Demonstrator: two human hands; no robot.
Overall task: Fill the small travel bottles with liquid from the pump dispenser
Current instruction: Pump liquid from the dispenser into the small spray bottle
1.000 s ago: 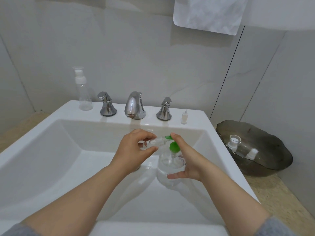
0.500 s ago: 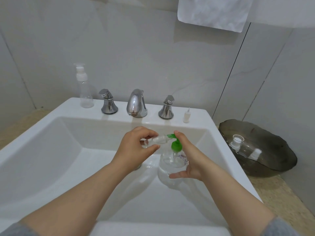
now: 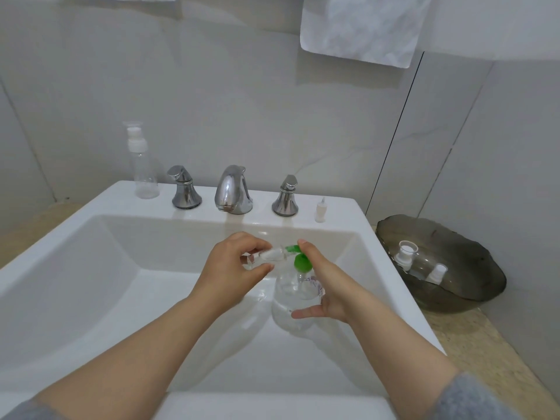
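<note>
Over the white sink basin (image 3: 91,283), the left hand (image 3: 233,268) is pinching a small clear travel bottle (image 3: 268,255) at the green spout of a round clear pump dispenser (image 3: 295,295); the right hand (image 3: 333,286) is gripping that dispenser, forefinger lying on its head.

Over sink (image 3: 91,268): travel bottle (image 3: 268,255) left of pump dispenser (image 3: 295,294); bowl (image 3: 439,225) far right

— What stands on the sink's back ledge (image 3: 260,218)?
— A clear spray bottle (image 3: 146,180), left handle (image 3: 185,189), spout (image 3: 232,190), right handle (image 3: 286,197), a small white nozzle (image 3: 320,211); beside it, the beige counter (image 3: 478,341) bears a dark glass bowl (image 3: 475,294)
</note>
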